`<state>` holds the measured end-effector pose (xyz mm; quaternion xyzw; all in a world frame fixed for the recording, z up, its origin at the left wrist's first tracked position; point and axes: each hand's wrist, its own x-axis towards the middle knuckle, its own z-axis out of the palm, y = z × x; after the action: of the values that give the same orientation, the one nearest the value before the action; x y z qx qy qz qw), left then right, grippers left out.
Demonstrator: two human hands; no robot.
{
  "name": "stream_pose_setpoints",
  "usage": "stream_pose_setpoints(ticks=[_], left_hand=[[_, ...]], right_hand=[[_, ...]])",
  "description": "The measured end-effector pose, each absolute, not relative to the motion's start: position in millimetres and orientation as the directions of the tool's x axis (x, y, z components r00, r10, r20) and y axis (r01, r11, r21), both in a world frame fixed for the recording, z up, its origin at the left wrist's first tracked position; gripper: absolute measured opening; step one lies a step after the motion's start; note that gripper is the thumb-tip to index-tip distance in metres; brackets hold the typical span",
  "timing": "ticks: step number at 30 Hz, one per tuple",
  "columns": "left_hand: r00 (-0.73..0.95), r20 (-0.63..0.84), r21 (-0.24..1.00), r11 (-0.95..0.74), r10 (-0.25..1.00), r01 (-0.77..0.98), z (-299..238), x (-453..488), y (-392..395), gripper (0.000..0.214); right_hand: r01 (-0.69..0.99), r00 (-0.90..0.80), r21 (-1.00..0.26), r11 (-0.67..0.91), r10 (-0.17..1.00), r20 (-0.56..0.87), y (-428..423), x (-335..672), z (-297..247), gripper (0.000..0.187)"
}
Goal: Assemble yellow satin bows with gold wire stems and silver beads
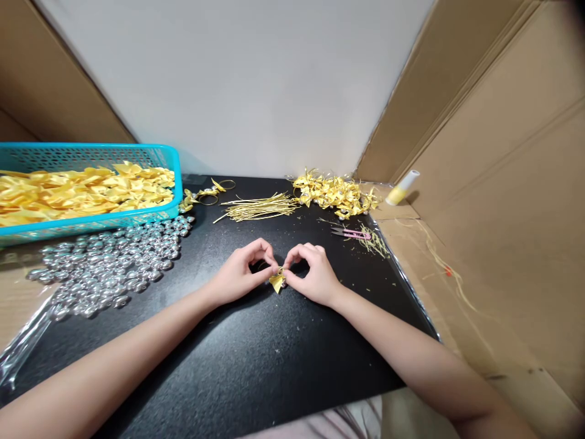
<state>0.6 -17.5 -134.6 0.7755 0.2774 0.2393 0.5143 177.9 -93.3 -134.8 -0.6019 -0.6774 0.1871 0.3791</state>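
Note:
Over the middle of the black work surface, my left hand [249, 271] and my right hand [313, 272] meet, fingertips pinched close together. Between them is a small yellow ribbon bow [276, 282] with a silver bead [284, 283] against its right side. A bit of gold tie shows at the fingertips, partly hidden by them. My left thumb and forefinger grip the bow's left upper side; those of my right hand pinch its right side by the bead. Farther back lies a bundle of gold ties [260, 208].
A turquoise basket [179, 183] of yellow bows stands at the left, with many silver beads [123, 262] before it. Finished-looking bow pieces [336, 192] are heaped at the back right. Pink snips [354, 233] lie near tie scraps [375, 242]. A white-and-yellow tube [402, 188] stands on cardboard.

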Motion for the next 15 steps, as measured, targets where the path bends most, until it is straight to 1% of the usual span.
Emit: stream_pose_setpoints(ticks=[5,11,15], left_hand=[[0.727,0.078,0.931,-0.311,0.683,0.192,-134.1,0.8,-17.5,0.020],[0.742,0.071,0.932,-0.310,0.667,0.189,-135.6,0.5,-16.3,0.019],[0.747,0.067,0.930,-0.313,0.662,0.193,-136.9,0.6,-15.8,0.017]], right_hand=[[0.681,0.040,-0.700,0.215,0.944,0.328,-92.9,178.3,-133.2,0.011],[0.688,0.001,-0.667,0.285,0.919,0.393,-93.0,179.5,-135.8,0.011],[0.698,-0.001,-0.650,0.302,0.907,0.421,-92.1,180.7,-139.2,0.012]])
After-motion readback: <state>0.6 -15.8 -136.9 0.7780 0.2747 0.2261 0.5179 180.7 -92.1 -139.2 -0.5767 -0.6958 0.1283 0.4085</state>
